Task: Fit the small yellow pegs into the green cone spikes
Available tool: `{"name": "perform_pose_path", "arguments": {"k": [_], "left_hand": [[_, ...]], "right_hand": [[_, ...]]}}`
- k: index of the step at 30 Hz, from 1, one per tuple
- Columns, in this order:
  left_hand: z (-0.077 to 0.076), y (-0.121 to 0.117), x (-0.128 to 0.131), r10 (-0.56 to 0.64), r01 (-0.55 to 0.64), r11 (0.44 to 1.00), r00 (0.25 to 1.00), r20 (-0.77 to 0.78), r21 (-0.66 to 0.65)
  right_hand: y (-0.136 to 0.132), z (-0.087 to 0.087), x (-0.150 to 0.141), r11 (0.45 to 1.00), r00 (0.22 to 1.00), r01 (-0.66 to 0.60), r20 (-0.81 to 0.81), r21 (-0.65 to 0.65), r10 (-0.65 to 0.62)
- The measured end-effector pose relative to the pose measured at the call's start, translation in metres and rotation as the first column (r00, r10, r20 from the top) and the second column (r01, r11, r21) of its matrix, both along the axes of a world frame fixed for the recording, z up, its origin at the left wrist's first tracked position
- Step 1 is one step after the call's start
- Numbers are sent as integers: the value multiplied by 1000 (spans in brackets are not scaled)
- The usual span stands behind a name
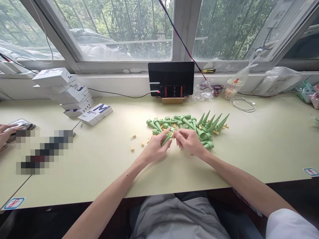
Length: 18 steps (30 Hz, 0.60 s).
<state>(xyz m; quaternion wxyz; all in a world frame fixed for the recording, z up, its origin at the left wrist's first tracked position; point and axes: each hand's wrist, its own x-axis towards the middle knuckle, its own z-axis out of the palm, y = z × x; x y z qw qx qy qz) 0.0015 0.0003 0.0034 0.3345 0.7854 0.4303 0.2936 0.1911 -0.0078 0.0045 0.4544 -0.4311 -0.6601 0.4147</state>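
1. My left hand (156, 146) covers part of the green spike (166, 140) I grip at the centre.
2. Bent fingers on my right hand (189, 141) block the view; I can't tell whether they pinch the small yellow piece (172, 135).
3. Behind that hand, part of the pile of green spikes (193, 123) is hidden.
4. The left edge cuts off another person's hand (5, 134).
5. Pixel blocks blur a dark object (46, 152) at left.
6. The right edge crops the pink bundle (315, 99).

Green spikes (194, 122), apparently smooth matt plastic
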Motion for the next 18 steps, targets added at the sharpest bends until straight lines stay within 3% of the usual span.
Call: {"name": "perform_pose_path", "arguments": {"k": [5,10,14,18], "left_hand": [[3,-2,1,-10,11,998,1000,-22,68],[8,1,0,-21,35,994,991,135,-102],[14,3,-1,36,52,953,959,281,-300],[13,6,-2,63,2,967,967,246,-255]], "right_hand": [[1,-1,1,999,998,50,36,-13,-49],[0,2,1,990,981,124,140,68,-132],[0,3,1,983,968,65,228,170,-103],[0,1,1,967,948,-39,316,253,-44]]}}
